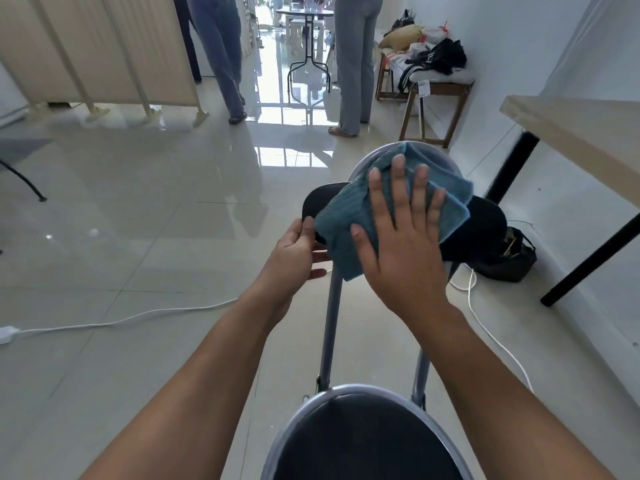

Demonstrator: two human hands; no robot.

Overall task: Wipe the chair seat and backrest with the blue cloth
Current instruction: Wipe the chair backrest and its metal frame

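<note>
Head camera looks steeply down, close over both forearms.

backrest (317, 202): middle hidden under blue cloth (349, 216)
seat (363, 441): near part cut by bottom edge
left hand (294, 251): fingertips hidden behind backrest edge
bystanders (353, 64): cut above waist by top edge
table (571, 126): cut by right edge

Glossy pale cream floor tiles (138, 216) mirror strong daylight from a bright doorway (294, 46) at the far end. A beige folding fabric screen (100, 46) stands at the left. A round dark-legged metal table (304, 39) sits near the doorway. Against the white wall (512, 57) on the right, a wooden bench (433, 95) carries piled clothes and bags. A light wooden tabletop on black legs (581, 129) juts in from the right. A white cable (138, 318) trails across the tiles
</note>
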